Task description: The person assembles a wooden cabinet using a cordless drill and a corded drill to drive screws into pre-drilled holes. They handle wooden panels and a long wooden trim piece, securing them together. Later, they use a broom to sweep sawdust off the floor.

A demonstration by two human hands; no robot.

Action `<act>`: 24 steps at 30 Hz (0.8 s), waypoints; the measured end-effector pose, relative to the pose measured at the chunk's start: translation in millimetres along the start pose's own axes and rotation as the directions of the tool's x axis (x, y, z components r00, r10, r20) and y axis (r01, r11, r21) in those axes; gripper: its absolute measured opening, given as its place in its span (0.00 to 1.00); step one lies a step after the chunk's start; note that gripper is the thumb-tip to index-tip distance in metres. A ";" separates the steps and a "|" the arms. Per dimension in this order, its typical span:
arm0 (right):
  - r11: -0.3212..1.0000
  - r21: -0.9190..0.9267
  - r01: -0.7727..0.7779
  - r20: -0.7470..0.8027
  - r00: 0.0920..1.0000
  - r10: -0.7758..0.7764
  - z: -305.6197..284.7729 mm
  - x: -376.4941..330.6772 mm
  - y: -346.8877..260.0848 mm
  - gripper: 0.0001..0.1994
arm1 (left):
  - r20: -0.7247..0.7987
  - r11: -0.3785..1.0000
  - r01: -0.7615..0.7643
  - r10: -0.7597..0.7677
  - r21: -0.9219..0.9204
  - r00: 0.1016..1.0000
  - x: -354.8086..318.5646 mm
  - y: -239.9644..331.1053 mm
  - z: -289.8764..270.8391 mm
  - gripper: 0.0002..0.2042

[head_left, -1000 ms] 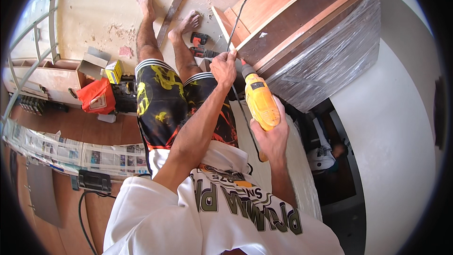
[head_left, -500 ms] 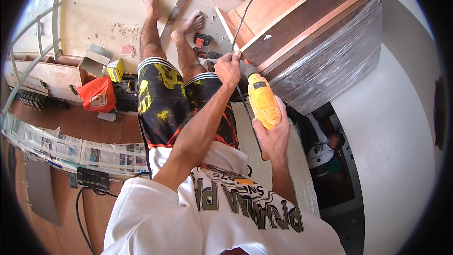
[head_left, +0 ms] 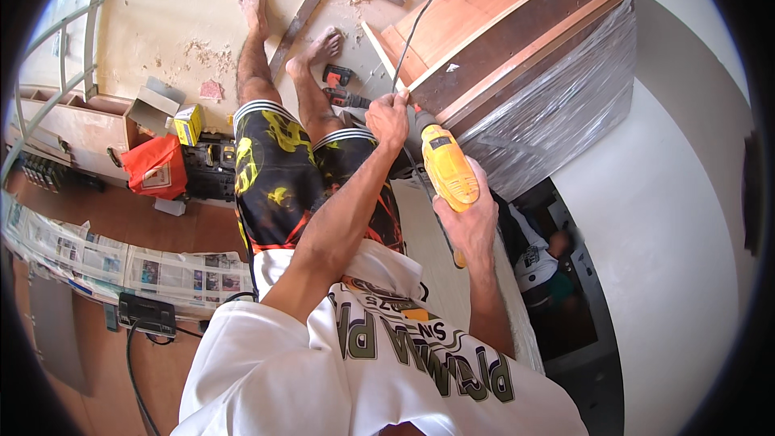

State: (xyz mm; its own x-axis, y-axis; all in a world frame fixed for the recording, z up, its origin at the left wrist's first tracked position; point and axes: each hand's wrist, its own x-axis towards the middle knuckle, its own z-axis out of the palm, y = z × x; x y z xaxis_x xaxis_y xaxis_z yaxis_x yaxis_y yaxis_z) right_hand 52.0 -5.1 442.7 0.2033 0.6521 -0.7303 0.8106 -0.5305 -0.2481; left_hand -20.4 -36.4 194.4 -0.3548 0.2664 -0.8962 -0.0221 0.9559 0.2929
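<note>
A yellow corded power drill (head_left: 449, 168) is in my right hand (head_left: 472, 218), which wraps round its rear body and handle. The drill's dark chuck points up and left, with a small red tip close to the lower corner of a wooden cabinet (head_left: 504, 52). My left hand (head_left: 387, 119) is closed in a pinch at that same corner, just left of the chuck. What its fingertips hold, if anything, is too small to make out. A black cord (head_left: 413, 31) passes by the left fingers and runs over the cabinet.
Plastic wrap (head_left: 557, 109) covers the cabinet's lower right side. By my foot lies a red-and-black cordless drill (head_left: 347, 98). Wood strips (head_left: 297, 26) and shavings litter the floor. To the left are an orange-red bag (head_left: 156, 168) and a yellow box (head_left: 187, 124). Another person (head_left: 533, 262) shows at lower right.
The whole view has shifted slightly, so the cabinet appears a little further left. Both hands keep their places at the cabinet corner and on the drill.
</note>
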 end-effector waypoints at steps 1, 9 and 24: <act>1.000 -0.010 0.013 -0.004 1.000 -0.013 0.6 0.1 0.0 0.36 | 0.006 1.000 0.006 -0.006 -0.001 1.000 0.3 -0.2 -0.6 0.20; 0.997 -0.076 0.004 0.000 1.000 -0.004 -1.1 -0.9 -2.3 0.37 | 0.037 0.998 0.047 -0.046 -0.040 0.998 0.2 3.0 -2.1 0.18; 0.994 -0.079 0.075 -0.010 0.997 -0.076 1.4 5.1 20.3 0.36 | 0.002 0.997 0.045 -0.045 -0.056 0.999 2.4 3.4 5.6 0.17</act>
State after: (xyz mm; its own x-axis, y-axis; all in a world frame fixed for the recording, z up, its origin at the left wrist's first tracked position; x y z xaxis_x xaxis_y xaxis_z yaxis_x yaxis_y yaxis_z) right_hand 68.7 -13.2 433.1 0.1462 0.6959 -0.7031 0.8646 -0.4352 -0.2510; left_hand -16.0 -31.8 191.4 -0.3513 0.2233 -0.9092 -0.0905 0.9585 0.2704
